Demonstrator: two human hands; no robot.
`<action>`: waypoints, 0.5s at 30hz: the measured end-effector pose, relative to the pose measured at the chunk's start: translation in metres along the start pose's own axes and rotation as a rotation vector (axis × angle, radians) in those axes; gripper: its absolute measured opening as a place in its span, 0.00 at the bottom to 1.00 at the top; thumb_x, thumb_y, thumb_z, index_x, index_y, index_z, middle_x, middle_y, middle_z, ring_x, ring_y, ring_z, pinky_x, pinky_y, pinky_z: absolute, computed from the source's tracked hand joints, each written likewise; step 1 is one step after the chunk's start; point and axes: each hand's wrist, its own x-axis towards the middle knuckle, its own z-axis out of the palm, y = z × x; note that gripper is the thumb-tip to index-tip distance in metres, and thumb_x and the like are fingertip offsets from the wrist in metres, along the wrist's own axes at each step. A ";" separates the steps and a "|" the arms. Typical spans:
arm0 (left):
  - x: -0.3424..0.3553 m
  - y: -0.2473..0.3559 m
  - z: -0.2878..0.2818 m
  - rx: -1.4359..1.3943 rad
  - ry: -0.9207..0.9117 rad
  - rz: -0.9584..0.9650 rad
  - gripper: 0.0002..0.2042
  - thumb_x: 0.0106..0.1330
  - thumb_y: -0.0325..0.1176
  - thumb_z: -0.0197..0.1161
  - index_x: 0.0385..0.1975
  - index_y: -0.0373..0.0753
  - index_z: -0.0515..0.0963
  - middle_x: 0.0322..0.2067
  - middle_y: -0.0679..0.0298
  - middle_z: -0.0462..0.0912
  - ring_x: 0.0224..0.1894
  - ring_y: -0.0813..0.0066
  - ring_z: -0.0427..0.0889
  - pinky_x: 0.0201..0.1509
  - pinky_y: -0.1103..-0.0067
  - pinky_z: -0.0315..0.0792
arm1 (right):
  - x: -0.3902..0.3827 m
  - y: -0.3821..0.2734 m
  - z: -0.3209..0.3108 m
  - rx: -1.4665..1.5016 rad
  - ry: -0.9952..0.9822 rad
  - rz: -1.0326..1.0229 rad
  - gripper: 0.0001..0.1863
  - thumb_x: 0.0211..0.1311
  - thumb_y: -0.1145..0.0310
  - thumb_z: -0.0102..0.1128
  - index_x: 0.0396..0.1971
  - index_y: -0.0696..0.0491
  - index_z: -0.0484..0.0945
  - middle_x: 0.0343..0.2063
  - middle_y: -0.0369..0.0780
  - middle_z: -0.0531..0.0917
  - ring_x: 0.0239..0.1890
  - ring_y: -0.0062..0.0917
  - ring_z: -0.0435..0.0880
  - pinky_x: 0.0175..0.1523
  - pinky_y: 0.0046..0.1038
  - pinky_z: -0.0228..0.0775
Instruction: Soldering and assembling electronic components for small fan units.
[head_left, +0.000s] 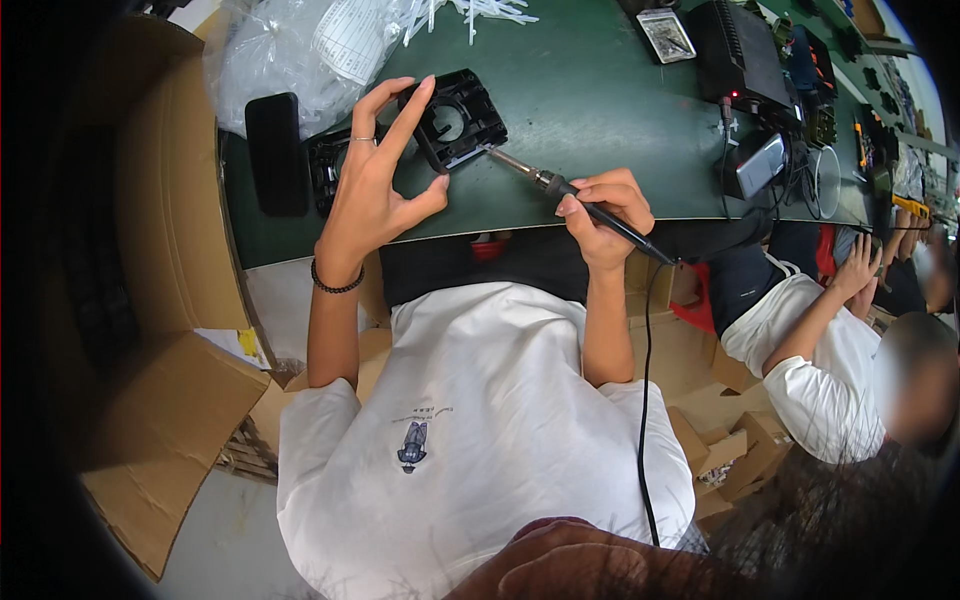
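My left hand (372,195) grips the left edge of a black plastic housing (478,100) between its fingers and thumb. The housing has a round opening in its middle and stands tilted near the table's front edge. In my right hand (622,198) is a soldering iron (548,181), held like a pen by its black handle. Its metal tip points left and meets the housing's lower right edge, by a pale strip; whether it presses in cannot be made out. The iron's black cord (645,400) hangs down past my right arm.
Left of my hand lie a black phone (275,155), another black part (325,170) and a clear plastic bag (265,75). White cable ties (470,12) lie at the back. A black power unit (738,55) with a red light stands right. A co-worker (815,340) sits beyond it.
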 end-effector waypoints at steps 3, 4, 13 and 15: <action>0.000 -0.002 0.001 -0.004 0.005 0.008 0.45 0.49 0.30 0.72 0.75 0.43 0.70 0.68 0.52 0.65 0.70 0.49 0.69 0.76 0.61 0.62 | 0.001 0.001 -0.002 -0.002 -0.015 -0.010 0.10 0.51 0.80 0.78 0.31 0.59 0.83 0.32 0.44 0.85 0.30 0.24 0.87 0.33 0.21 0.81; 0.000 -0.002 0.001 -0.003 0.003 0.011 0.45 0.48 0.30 0.72 0.75 0.43 0.69 0.68 0.52 0.66 0.70 0.49 0.69 0.76 0.61 0.62 | 0.001 0.001 -0.002 0.003 -0.018 -0.012 0.10 0.51 0.80 0.78 0.31 0.59 0.83 0.32 0.44 0.85 0.30 0.24 0.87 0.33 0.21 0.81; 0.001 -0.006 0.001 -0.007 0.000 0.024 0.46 0.48 0.30 0.73 0.75 0.44 0.69 0.69 0.52 0.66 0.70 0.49 0.68 0.77 0.60 0.62 | 0.001 -0.002 -0.003 0.023 -0.040 0.021 0.10 0.53 0.79 0.78 0.31 0.60 0.83 0.34 0.45 0.86 0.29 0.22 0.87 0.33 0.20 0.81; 0.000 -0.006 0.001 -0.006 0.000 0.029 0.46 0.48 0.30 0.73 0.75 0.44 0.69 0.69 0.52 0.66 0.70 0.49 0.68 0.77 0.60 0.62 | 0.003 -0.003 -0.003 0.023 -0.049 0.009 0.10 0.53 0.79 0.78 0.31 0.60 0.83 0.34 0.45 0.86 0.29 0.22 0.87 0.34 0.20 0.81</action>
